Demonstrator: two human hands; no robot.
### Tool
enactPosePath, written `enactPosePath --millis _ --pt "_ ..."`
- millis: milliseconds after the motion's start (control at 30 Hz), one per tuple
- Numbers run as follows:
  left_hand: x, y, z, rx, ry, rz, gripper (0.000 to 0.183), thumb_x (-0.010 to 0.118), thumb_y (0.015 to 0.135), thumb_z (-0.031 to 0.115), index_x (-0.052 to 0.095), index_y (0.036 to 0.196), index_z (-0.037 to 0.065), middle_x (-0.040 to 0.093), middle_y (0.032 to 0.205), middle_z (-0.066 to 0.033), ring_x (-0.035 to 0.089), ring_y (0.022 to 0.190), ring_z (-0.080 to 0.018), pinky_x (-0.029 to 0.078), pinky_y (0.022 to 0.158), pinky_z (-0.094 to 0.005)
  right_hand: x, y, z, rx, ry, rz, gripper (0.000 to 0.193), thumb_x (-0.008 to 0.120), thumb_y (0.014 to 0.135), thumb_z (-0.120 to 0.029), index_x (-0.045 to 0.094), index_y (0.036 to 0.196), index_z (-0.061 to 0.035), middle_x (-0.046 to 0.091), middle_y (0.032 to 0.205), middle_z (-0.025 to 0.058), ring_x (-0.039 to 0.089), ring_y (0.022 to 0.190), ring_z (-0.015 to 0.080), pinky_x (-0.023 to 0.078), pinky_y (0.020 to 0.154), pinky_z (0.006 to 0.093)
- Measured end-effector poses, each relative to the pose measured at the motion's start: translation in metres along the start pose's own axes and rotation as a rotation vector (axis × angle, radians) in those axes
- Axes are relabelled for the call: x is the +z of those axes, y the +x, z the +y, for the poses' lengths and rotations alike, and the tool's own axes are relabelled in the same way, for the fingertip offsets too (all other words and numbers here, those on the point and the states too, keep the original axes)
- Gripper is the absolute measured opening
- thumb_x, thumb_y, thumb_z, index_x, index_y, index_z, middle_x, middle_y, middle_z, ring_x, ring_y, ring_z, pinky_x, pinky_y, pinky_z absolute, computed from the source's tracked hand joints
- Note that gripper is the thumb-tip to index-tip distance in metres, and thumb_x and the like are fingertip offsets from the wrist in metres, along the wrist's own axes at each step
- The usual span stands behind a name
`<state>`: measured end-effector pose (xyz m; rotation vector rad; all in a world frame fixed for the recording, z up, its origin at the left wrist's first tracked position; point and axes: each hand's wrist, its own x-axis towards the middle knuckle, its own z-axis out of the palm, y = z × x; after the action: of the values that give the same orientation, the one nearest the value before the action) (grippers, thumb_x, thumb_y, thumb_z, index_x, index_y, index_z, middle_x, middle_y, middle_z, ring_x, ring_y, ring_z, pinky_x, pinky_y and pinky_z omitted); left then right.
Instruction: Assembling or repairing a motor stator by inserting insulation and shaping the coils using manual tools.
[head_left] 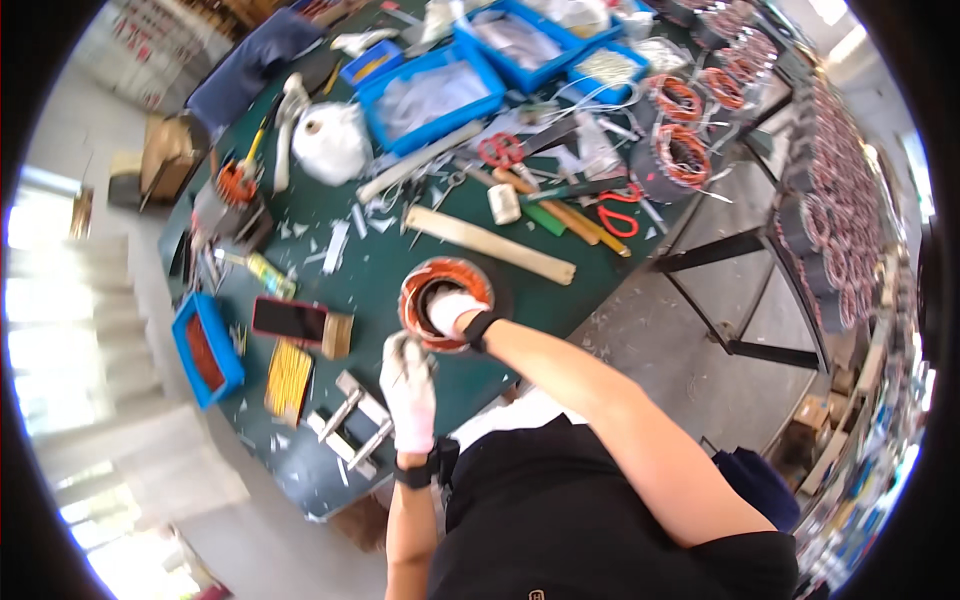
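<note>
A motor stator [462, 268] with an orange copper winding stands on the green table, its ring opening facing up. My right hand [452, 308], in a white glove, reaches into the middle of the ring; its fingers are hidden inside. At the stator's near left edge is my left hand [407, 385], also gloved in white. Its fingers are bent together against the rim of the winding, and what is between them is too small to make out. Both wrists wear black bands.
A wooden strip [490, 245] lies just beyond the stator. Red-handled scissors [618, 212], a phone [288, 318], yellow sticks [288, 380], a metal frame [352, 422] and blue trays [432, 97] surround it. More stators [680, 160] stand at the right edge, beside a black metal rack [715, 250].
</note>
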<state>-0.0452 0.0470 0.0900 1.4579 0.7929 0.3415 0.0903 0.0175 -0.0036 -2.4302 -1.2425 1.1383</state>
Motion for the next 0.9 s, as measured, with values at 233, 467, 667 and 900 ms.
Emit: enactPosePath --millis 233,467,667,900 --pt "0.028 0.049 -0.017 0.342 0.958 -0.117 0.019 0.047 0.091 0.018 0.057 0.095 0.003 0.062 0.09 -0.0199 0.061 0.081 -0.0346 0.049 0.072 -0.0395 -0.045 -0.106 0.051 -0.271 0.817 0.372 0.027 0.044 0.087 -0.008 0.056 0.111 -0.0027 0.062 0.1 0.0167 0.061 0.092 0.0304 0.049 0.082 0.0348" --pt "0.055 0.082 -0.056 0.241 1.601 -0.228 0.017 0.053 0.078 0.011 0.069 0.075 0.007 0.067 0.076 -0.0144 0.066 0.068 -0.0277 0.052 0.061 -0.0379 -0.003 -0.037 0.13 0.004 -0.015 0.679 0.063 0.068 0.074 -0.025 0.041 0.131 -0.0182 0.044 0.116 0.0151 0.045 0.109 0.0365 0.043 0.086 0.0481" --pt "0.042 0.079 -0.047 0.107 1.387 -0.403 0.028 0.048 0.083 0.01 0.052 0.107 -0.004 0.06 0.091 -0.0176 0.063 0.085 -0.0316 0.053 0.07 -0.0379 -0.023 -0.004 0.16 -0.124 0.268 0.485 0.05 0.062 0.078 -0.019 0.042 0.123 -0.0096 0.055 0.104 0.0152 0.053 0.101 0.0322 0.046 0.084 0.0432" --pt "0.001 0.072 0.018 0.328 0.937 -0.114 0.03 0.057 0.081 0.017 0.059 0.11 0.008 0.059 0.102 -0.0144 0.056 0.099 -0.0313 0.045 0.084 -0.0387 -0.044 -0.042 0.166 0.219 0.966 0.119 0.05 0.062 0.084 -0.028 0.04 0.121 -0.003 0.058 0.09 0.0132 0.058 0.057 0.0146 0.049 0.052 0.0294"
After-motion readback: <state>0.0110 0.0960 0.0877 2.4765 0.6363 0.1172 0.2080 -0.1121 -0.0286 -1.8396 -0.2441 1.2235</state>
